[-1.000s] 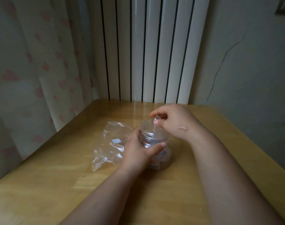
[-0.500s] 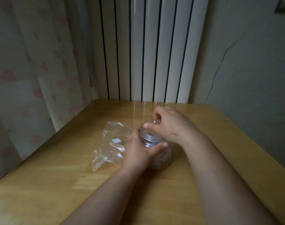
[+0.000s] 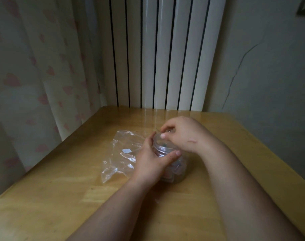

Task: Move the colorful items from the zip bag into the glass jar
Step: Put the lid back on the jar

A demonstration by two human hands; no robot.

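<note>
Over the last second the right hand (image 3: 183,133) has brought the lid (image 3: 161,142) down from just above the jar (image 3: 182,176) onto its mouth. Its thumb and fingers stay pinched on the lid's knob. The left hand (image 3: 151,159) is clamped round the jar's neck, thumb on the near side. The jar stands mid-table (image 3: 61,197), just right of the bag (image 3: 122,153), which lies flat and looks empty. The items (image 3: 174,168) show through the glass, so the transfer seems done, with only the closing left.
</note>
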